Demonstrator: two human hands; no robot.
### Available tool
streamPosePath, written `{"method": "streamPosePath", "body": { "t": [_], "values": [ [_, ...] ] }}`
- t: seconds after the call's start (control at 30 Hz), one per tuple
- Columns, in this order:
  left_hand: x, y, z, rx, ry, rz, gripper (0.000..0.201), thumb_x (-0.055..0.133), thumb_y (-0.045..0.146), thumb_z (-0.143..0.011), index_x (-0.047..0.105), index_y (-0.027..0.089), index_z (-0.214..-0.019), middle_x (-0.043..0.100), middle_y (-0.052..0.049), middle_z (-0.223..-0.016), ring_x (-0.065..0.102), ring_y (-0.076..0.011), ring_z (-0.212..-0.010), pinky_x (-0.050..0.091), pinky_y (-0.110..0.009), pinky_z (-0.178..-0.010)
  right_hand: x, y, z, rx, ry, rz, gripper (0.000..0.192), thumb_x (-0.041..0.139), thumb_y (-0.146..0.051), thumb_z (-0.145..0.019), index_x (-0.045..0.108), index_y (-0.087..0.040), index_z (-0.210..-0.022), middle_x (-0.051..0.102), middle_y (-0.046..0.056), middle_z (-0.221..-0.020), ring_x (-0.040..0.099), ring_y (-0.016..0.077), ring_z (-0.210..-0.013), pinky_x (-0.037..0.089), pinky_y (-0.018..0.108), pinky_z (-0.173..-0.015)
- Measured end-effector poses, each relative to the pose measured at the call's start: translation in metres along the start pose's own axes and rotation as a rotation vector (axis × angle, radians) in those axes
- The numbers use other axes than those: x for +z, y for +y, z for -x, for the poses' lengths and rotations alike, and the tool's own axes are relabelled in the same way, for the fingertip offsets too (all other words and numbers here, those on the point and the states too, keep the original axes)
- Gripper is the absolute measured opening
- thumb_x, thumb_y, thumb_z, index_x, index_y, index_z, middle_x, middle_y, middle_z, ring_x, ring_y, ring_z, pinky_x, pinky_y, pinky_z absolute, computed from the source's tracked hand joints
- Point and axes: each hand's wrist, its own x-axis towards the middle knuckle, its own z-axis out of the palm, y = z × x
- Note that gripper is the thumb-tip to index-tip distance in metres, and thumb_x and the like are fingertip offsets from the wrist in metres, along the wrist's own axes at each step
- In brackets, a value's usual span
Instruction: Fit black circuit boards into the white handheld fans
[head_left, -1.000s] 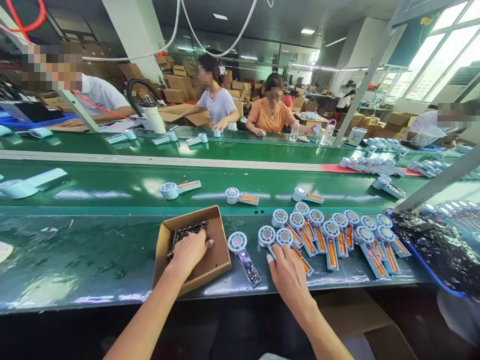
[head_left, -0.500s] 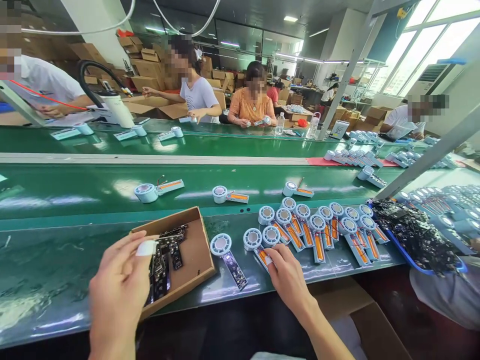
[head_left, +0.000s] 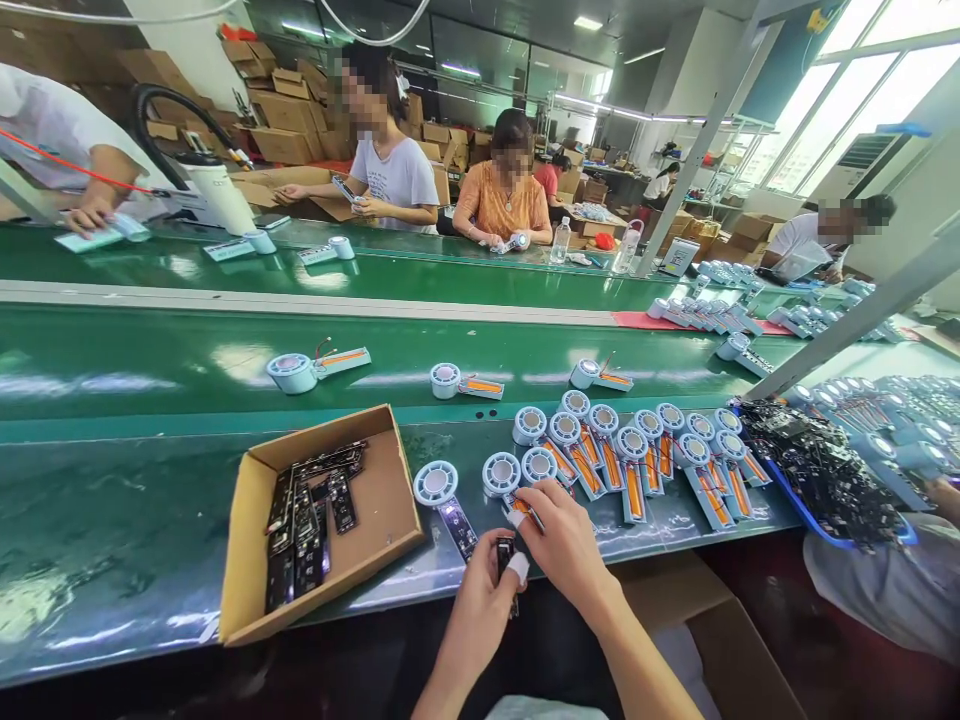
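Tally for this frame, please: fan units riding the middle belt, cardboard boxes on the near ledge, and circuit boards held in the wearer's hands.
Fan units on the middle belt: 3
Cardboard box on the near ledge: 1
Circuit board pinched in the left hand: 1
Total: 5

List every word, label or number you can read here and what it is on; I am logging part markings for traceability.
None can be read.
White appliance across the belt: dark lettering, too blurred.
Cardboard cartons behind: no legible print.
Circuit board in the left hand: markings too small.
Right hand rests on a fan unit, unmarked.
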Motion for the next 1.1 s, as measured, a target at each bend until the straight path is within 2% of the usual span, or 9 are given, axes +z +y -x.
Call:
{"method": "streamPosePath", "body": {
  "t": [0.1, 0.2, 0.37, 0.47, 0.6, 0.77, 0.87, 1.0, 1.1],
  "values": [
    [-0.016, 0.004, -0.002, 0.001, 0.093, -0.058, 0.039, 0.067, 0.043, -0.068, 0.063, 0.019, -0.099, 0.065, -0.002, -0.080, 0.063, -0.0222, -0.078, 0.051, -0.034, -0.077, 0.009, -0.005, -0.007, -0.075, -0.009, 0.095, 0.024, 0.059, -0.006, -0.089, 0.068, -0.021, -0.105, 0.067, 0.006, -0.100, 0.063, 0.0200, -0.088, 0.050, 0.027, -0.072],
    [-0.038, 0.015, 0.003, -0.013, 0.200, -0.121, 0.046, 0.070, 0.047, -0.065, 0.067, 0.018, -0.102, 0.069, -0.005, -0.089, 0.064, -0.0254, -0.087, 0.050, -0.036, -0.083, 0.017, -0.005, -0.007, -0.160, 0.011, 0.082, 0.021, 0.059, -0.003, -0.088, 0.067, -0.019, -0.100, 0.068, 0.007, -0.100, 0.060, 0.0215, -0.087, 0.050, 0.031, -0.075],
    [-0.055, 0.016, 0.013, -0.019, 0.211, -0.132, 0.053, 0.069, 0.057, -0.073, 0.069, 0.021, -0.111, 0.071, -0.004, -0.089, 0.065, -0.0242, -0.085, 0.050, -0.034, -0.082, 0.011, 0.003, 0.004, -0.309, -0.010, -0.057, 0.025, 0.050, -0.003, -0.096, 0.066, -0.018, -0.108, 0.072, 0.008, -0.107, 0.060, 0.0203, -0.088, 0.051, 0.031, -0.080],
    [-0.052, 0.009, 0.014, 0.022, 0.170, -0.133, 0.056, 0.068, 0.059, -0.077, 0.067, 0.022, -0.120, 0.066, -0.001, -0.078, 0.064, -0.0215, -0.079, 0.051, -0.032, -0.080, 0.009, 0.004, 0.010, -0.324, -0.032, -0.092, 0.025, 0.051, -0.006, -0.097, 0.068, -0.021, -0.110, 0.073, 0.007, -0.100, 0.059, 0.0190, -0.082, 0.050, 0.030, -0.075],
    [-0.045, -0.003, 0.013, -0.029, 0.182, -0.128, 0.060, 0.064, 0.064, -0.079, 0.062, 0.023, -0.123, 0.057, 0.004, -0.067, 0.054, -0.0170, -0.059, 0.047, -0.028, -0.060, 0.014, -0.001, 0.017, -0.294, -0.070, -0.192, 0.035, 0.053, -0.004, -0.094, 0.069, -0.023, -0.117, 0.070, 0.006, -0.099, 0.059, 0.0188, -0.085, 0.052, 0.029, -0.075],
    [-0.042, -0.013, 0.014, -0.101, 0.265, -0.174, 0.051, 0.056, 0.068, -0.081, 0.064, 0.025, -0.108, 0.066, -0.003, -0.084, 0.063, -0.0214, -0.075, 0.049, -0.029, -0.064, 0.021, -0.003, 0.021, -0.203, -0.082, -0.355, 0.042, 0.049, 0.002, -0.090, 0.073, -0.024, -0.114, 0.071, 0.005, -0.101, 0.062, 0.0179, -0.090, 0.054, 0.029, -0.080],
    [-0.038, -0.009, 0.010, -0.105, 0.206, -0.160, 0.050, 0.061, 0.067, -0.077, 0.063, 0.025, -0.102, 0.064, -0.002, -0.080, 0.062, -0.0211, -0.075, 0.047, -0.028, -0.061, 0.024, -0.003, 0.021, -0.176, -0.033, -0.381, 0.042, 0.049, -0.001, -0.091, 0.068, -0.023, -0.121, 0.074, 0.005, -0.099, 0.063, 0.0186, -0.088, 0.054, 0.030, -0.079],
    [-0.029, 0.004, 0.001, -0.201, 0.155, -0.008, 0.057, 0.066, 0.073, -0.067, 0.059, 0.023, -0.094, 0.045, 0.009, -0.059, 0.044, -0.0114, -0.050, 0.031, -0.021, -0.046, 0.024, -0.005, 0.022, -0.241, 0.015, -0.272, 0.040, 0.046, -0.006, -0.095, 0.061, -0.020, -0.128, 0.074, 0.006, -0.092, 0.061, 0.0207, -0.082, 0.054, 0.031, -0.075],
    [-0.025, 0.012, -0.003, -0.191, 0.123, 0.026, 0.060, 0.071, 0.075, -0.061, 0.056, 0.021, -0.083, 0.030, 0.014, -0.053, 0.029, -0.0069, -0.044, 0.021, -0.020, -0.044, 0.020, -0.007, 0.022, -0.323, -0.017, -0.147, 0.038, 0.042, -0.007, -0.097, 0.060, -0.019, -0.129, 0.074, 0.008, -0.093, 0.059, 0.0206, -0.079, 0.051, 0.031, -0.072]
  ]
}}
